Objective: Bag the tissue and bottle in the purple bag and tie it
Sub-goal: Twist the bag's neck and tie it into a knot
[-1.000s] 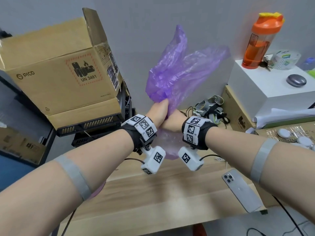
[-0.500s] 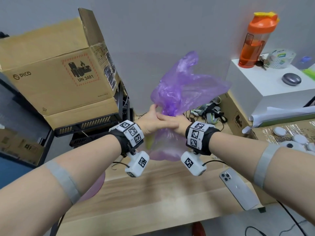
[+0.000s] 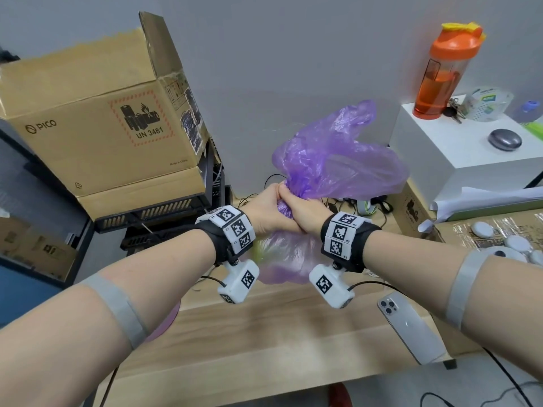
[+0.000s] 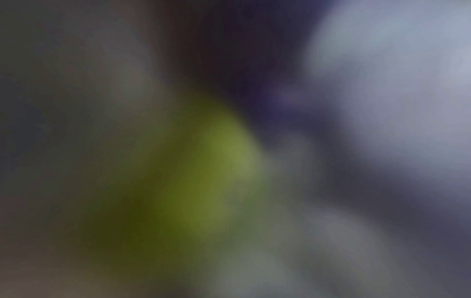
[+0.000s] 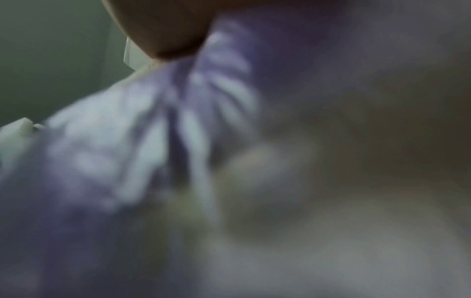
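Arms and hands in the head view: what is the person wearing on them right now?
Both forearms are bare, no sleeves. Each wrist carries a black strap faced with white blocks printed with black square markers. Under each hangs a white camera module bearing its own marker, trailing a thin black cable. A grey band wraps each forearm near the elbow. The hands are ungloved.

I am seeing bare forearms, each wearing a grey band near the elbow. Each wrist is wearing a black strap carrying white blocks printed with black square markers, with a white camera pod hanging beneath, trailing a thin black cable.
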Tool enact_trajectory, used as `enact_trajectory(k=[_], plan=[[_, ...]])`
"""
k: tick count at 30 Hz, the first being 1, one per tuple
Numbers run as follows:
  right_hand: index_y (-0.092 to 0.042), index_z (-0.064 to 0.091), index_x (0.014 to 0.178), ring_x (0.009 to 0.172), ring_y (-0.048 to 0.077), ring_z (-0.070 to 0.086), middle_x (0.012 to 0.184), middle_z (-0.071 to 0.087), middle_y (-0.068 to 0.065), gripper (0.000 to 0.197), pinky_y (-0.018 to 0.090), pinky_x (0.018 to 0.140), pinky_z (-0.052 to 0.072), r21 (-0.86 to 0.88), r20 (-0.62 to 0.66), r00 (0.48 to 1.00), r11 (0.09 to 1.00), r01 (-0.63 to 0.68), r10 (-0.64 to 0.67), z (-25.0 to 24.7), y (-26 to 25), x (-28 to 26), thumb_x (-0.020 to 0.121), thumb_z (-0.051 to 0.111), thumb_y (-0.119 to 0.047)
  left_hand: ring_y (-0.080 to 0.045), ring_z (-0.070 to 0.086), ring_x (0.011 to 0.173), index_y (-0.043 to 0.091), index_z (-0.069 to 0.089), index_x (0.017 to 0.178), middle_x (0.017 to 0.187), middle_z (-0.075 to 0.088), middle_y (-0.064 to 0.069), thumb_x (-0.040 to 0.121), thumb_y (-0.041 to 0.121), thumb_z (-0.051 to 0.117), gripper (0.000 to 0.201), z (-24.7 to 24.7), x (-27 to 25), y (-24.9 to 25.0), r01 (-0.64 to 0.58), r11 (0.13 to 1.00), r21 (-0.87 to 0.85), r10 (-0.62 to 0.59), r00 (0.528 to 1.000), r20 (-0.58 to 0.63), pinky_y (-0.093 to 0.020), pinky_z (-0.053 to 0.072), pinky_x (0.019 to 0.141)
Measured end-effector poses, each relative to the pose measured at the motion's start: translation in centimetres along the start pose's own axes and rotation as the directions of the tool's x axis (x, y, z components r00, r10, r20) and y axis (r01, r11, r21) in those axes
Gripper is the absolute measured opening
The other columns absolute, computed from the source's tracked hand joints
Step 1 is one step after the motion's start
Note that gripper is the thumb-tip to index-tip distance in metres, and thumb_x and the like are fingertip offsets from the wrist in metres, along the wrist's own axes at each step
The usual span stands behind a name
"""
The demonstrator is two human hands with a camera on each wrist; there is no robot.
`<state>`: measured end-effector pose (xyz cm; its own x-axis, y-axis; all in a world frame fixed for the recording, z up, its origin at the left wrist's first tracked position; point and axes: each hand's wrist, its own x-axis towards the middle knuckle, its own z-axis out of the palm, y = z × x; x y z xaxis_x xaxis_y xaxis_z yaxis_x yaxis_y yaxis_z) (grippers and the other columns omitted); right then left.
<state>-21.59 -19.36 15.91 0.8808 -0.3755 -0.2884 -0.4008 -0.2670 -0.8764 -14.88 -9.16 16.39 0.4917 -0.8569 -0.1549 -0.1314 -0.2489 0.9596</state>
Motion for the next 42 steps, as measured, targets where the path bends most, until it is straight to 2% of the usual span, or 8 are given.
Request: enact_trajectory(k=[5,10,15,21,26,32,35,42], plan=[[-0.022,0.067,0.117,0.115,0.023,0.059,0.119,0.068,0.008,0.06,0.038,0.111,0.037,0.087,-0.04,0.999,0.996,0.002,0.002,0.3,0.1,0.0,0.087,0.04,-0.067,-0.03,0.066,0.117,-0.009,0.054,0.127,0.128,0.064,-0.03,0.064,-0.009,0.079,0.068,-0.3,0.1,-0.6,0.067,0.997,-0.025,-0.07,0.989,-0.133,-0.033,0.054,0.101],[-0.025,0.068,0.114,0.116,0.014,0.058,0.118,0.069,-0.002,0.062,0.029,0.109,0.037,0.154,-0.222,0.975,0.986,0.063,-0.028,0.7,0.1,-0.3,0.081,0.045,-0.072,-0.025,0.071,0.096,-0.007,0.066,0.109,0.107,0.073,-0.027,0.063,0.01,0.07,0.049,-0.1,0.6,0.5,0.073,0.984,0.163,-0.035,0.973,-0.227,-0.049,0.056,0.096],[-0.019,0.066,0.118,0.109,0.014,0.059,0.113,0.068,0.003,0.049,0.019,0.095,0.033,0.269,-0.214,0.977,0.96,0.078,-0.02,0.3,-0.8,-0.5,0.088,0.054,-0.056,0.007,0.067,0.098,-0.004,0.05,0.136,0.116,0.067,-0.001,0.068,-0.011,0.078,0.074,-0.3,0.2,1.1,-0.011,0.995,0.1,0.018,0.997,-0.071,-0.013,0.051,0.088],[-0.018,0.067,0.117,0.115,0.02,0.059,0.12,0.068,0.005,0.075,0.035,0.111,0.037,0.229,-0.113,0.991,0.969,0.093,-0.069,0.6,-0.4,-0.5,0.067,0.054,-0.073,-0.033,0.072,0.086,0.0,0.072,0.094,0.09,0.075,-0.023,0.069,0.017,0.059,0.033,-0.3,0.7,-0.2,0.129,0.933,0.337,-0.035,0.962,-0.271,-0.052,0.059,0.084],[-0.024,0.073,0.071,0.079,0.022,0.064,0.072,0.071,0.004,0.03,0.046,0.101,0.047,0.323,-0.072,0.997,0.945,0.052,-0.03,-0.7,-2.1,0.8,0.081,0.054,-0.045,-0.033,0.059,0.063,0.009,0.052,0.062,0.063,0.06,-0.013,0.07,0.018,0.063,0.017,-0.2,0.8,-0.8,0.296,0.757,0.583,-0.145,0.946,-0.292,-0.038,0.049,0.06],[-0.011,0.047,0.067,0.048,0.008,0.062,0.042,0.057,-0.004,0.035,0.023,0.067,0.051,0.756,-0.062,0.995,0.647,0.098,-0.078,-3.0,-4.6,2.0,0.101,0.038,-0.013,-0.031,0.064,0.086,0.016,0.054,0.102,0.094,0.067,-0.01,0.073,0.004,0.055,0.031,-1.2,0.8,-1.0,0.287,0.705,0.649,-0.168,0.956,-0.241,-0.04,0.055,0.08],[-0.012,0.05,0.07,0.038,0.009,0.049,0.04,0.047,-0.007,0.029,0.028,0.067,0.05,0.874,-0.087,0.996,0.478,0.085,-0.019,-4.3,-5.6,2.8,0.099,0.046,-0.016,-0.035,0.067,0.087,0.004,0.062,0.091,0.092,0.068,-0.014,0.076,0.003,0.055,0.017,-1.0,1.1,-1.4,0.313,0.621,0.719,-0.245,0.948,-0.201,-0.043,0.057,0.079],[-0.015,0.049,0.072,0.037,0.009,0.036,0.041,0.036,-0.008,0.028,0.026,0.055,0.046,0.925,-0.121,0.992,0.365,0.102,0.03,-6.8,-6.1,3.5,0.098,0.049,-0.024,-0.034,0.07,0.083,0.006,0.068,0.09,0.088,0.072,-0.014,0.068,0.017,0.059,0.026,-1.9,1.6,-1.8,0.327,0.534,0.78,-0.326,0.93,-0.167,-0.046,0.062,0.077]])
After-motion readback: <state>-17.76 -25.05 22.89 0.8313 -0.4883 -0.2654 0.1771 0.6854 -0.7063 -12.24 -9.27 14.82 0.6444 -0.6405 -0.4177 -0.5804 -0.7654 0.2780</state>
